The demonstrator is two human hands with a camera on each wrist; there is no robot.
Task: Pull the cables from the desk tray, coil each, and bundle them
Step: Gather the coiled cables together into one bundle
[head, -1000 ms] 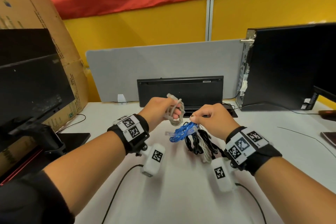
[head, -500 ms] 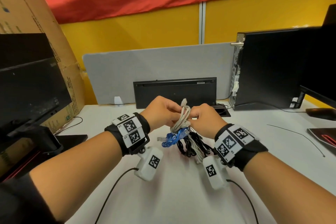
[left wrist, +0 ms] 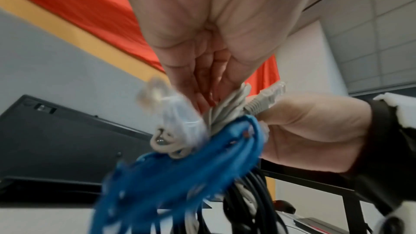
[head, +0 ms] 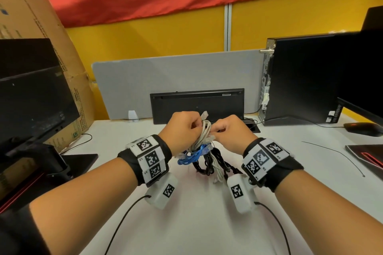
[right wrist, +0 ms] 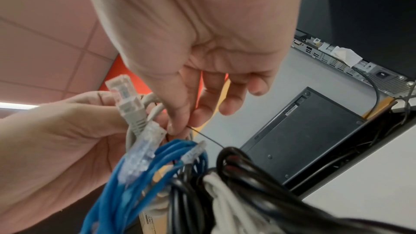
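Since a second ago the hands have closed together and the grey cable (head: 204, 132), then looped apart in the left hand (head: 183, 128), now lies pressed against the other coils. The left grip is clamped on the grey cable; the right hand (head: 230, 132) pinches a thin black tie (right wrist: 206, 136) between thumb and forefinger. Four coils hang together above the worktop (head: 196, 213): one grey, one blue cable (head: 193, 155), one black cable (head: 207, 163), one white cable (head: 217, 170). Bare worktop lies before the forearms; a keyboard (head: 196, 105) stands just behind the hands.
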